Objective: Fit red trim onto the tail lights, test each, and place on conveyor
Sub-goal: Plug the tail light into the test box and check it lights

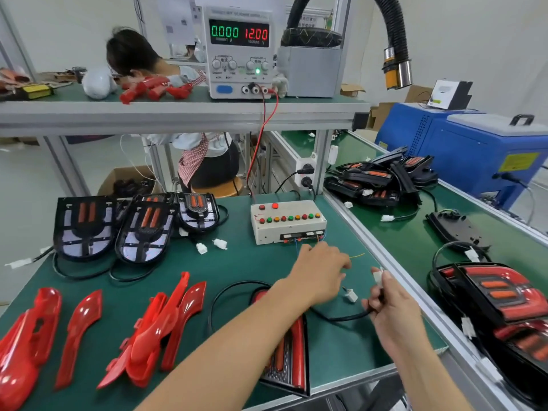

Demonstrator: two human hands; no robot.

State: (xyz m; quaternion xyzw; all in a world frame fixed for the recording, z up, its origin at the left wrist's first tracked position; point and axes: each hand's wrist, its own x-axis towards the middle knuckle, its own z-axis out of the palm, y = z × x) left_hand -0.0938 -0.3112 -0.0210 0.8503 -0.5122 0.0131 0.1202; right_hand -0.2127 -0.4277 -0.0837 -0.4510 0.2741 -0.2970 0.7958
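So, right hand (pixel 391 310) pinched tail light's white plug (pixel 378 275) at 4 o'clock on counter (pixel 243 262); left hand (pixel 320 271) fingers curled over tester wires (pixel 357 256), grip unclear.

Left hand (pixel 318 272) reaching forward, fingers curled, right hand (pixel 391 310) raised, grip pinched shut

Test box (pixel 287 221) sits mid-bench, power supply (pixel 240 53) on the shelf above it, trim pieces (pixel 89 330) lying front-left, bare tail lights (pixel 130 225) behind them, conveyor (pixel 415 241) running along the right.
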